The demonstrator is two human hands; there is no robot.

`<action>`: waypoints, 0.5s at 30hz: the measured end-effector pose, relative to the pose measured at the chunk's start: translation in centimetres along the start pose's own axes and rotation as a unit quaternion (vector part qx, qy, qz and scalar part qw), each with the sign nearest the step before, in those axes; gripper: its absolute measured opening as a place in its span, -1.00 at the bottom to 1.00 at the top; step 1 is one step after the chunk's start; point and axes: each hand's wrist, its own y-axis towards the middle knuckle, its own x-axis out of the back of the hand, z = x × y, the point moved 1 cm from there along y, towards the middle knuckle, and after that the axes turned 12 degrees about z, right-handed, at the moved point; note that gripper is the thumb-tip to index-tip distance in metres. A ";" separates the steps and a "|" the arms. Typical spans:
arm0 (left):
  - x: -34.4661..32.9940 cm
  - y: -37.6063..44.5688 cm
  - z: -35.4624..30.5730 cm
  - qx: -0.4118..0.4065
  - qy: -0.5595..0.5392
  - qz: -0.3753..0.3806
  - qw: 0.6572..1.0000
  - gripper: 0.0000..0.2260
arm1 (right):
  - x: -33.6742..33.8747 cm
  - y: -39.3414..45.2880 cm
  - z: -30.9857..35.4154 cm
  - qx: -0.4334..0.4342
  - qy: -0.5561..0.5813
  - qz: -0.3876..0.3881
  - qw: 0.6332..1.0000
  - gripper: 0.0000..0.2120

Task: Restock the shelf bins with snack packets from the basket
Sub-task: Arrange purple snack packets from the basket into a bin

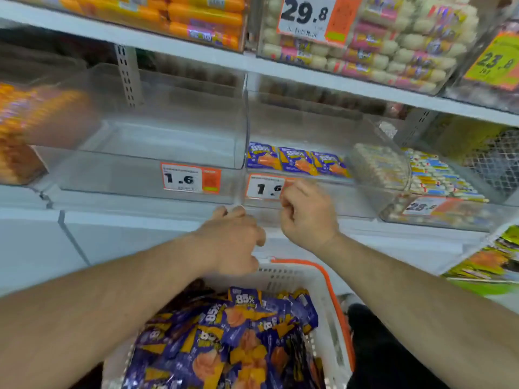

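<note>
This is a shop, at a snack aisle in a supermarket or grocery store. White metal shelves (196, 56) run across the view in tiers, carried on slotted uprights (127, 77). Clear plastic bins (157, 141) sit side by side on them, each fronted by an orange-and-white price tag (191, 178) with large printed numbers such as 1.6, and a bigger 29.8 sign (311, 16) higher up. The bins hold many identical packaged snacks (297, 161). Near the camera stands a white shopping basket (320, 279) with an orange rim, heaped with purple packets (238, 341).

Price tags (190, 178) on bin fronts
</note>
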 end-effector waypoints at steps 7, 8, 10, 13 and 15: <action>-5.6 -0.3 1.7 -0.044 -0.087 0.238 0.966 -0.88 | -9.4 -8.2 2.1 -0.164 0.005 0.403 0.900 -0.86; -5.8 -0.1 1.6 -0.056 -0.095 0.251 0.962 -0.87 | -10.3 -9.7 2.0 -0.212 0.003 0.467 0.859 -0.86; -6.0 0.5 1.3 -0.077 -0.110 0.249 0.959 -0.90 | -11.5 -12.7 1.5 -0.305 0.008 0.537 0.787 -0.89; -6.2 1.1 1.3 -0.079 -0.099 0.259 0.958 -0.86 | -12.4 -16.3 0.6 -0.379 -0.023 0.595 0.708 -0.80; -6.2 1.3 1.3 -0.073 -0.100 0.269 0.955 -0.87 | -12.3 -17.2 0.5 -0.399 -0.045 0.634 0.661 -0.76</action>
